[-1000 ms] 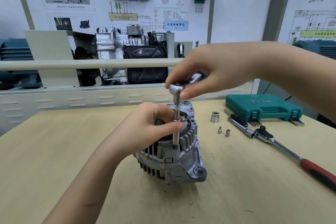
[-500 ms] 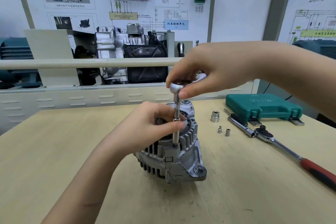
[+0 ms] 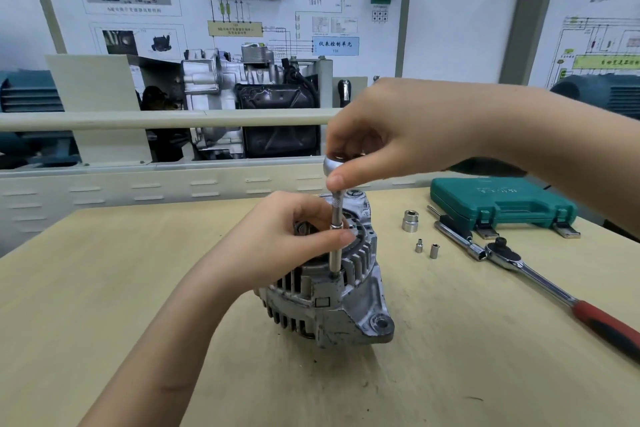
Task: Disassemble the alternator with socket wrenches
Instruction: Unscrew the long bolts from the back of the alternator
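Training boards and a cutaway engine line the wall behind a wooden table. Alternator stands mid-table, finned housing up. Small ratchet with extension bar stands upright, tip seated on a housing bolt. Right hand grip wrapped round the ratchet head from above. Left hand grip pinches the extension bar mid-shaft, resting on the alternator top. To the right: three loose sockets, red-handled ratchet, closed green tool case.
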The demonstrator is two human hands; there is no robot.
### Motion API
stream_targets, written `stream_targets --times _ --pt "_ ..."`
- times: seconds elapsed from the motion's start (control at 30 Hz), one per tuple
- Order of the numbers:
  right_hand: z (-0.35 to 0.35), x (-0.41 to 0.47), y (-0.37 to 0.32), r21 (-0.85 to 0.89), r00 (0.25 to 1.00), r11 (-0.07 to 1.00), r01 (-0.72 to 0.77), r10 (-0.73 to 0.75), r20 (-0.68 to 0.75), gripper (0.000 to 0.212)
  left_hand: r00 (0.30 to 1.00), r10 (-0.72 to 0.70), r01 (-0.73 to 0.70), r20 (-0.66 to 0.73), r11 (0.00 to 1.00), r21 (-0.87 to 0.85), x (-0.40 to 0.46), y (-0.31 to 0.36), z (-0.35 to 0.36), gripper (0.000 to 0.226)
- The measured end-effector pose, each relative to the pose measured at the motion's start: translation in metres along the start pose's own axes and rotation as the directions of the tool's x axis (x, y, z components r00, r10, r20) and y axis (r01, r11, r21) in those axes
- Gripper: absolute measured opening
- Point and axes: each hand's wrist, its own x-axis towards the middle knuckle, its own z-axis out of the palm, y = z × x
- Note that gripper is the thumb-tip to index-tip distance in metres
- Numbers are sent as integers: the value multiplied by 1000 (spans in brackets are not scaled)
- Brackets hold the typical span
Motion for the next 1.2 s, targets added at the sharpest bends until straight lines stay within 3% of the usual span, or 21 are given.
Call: stream_targets --times 0.1,0.27,0.4,0.5,0.7,0.97,1.07,1.2 --pt "-1 -1 0 23 999 999 31 -32 32 36 998 10 -10 58 1000 -8 -1 -1 -4 36" --pt "0 -1 0 48 999 998 28 -29 15 34 999 8 -4 -49 996 85 0 -1 -1 24" --pt "2 -1 -1 24 999 999 -27 28 -24 44 994 -9 24 -112 991 135 0 -3 3 30" --pt "2 -2 -1 15 1000 1000 -3 3 -25 39 996 5 5 -94 994 106 0 -2 2 30" --pt "1 -1 -1 16 999 999 35 -36 29 34 998 2 -3 56 1000 7 0 -1 -2 6" --pt "2 0 0 -55 1000 998 -11 11 2 35 997 -6 25 -82 975 223 3 -5 8 33" --pt "2 -2 1 -7 999 999 -50 50 2 44 992 2 26 -125 975 223 4 -5 11 37" --pt "3 -2 2 11 1000 1000 -6 6 -4 34 998 5 4 -56 987 160 3 -4 6 33"
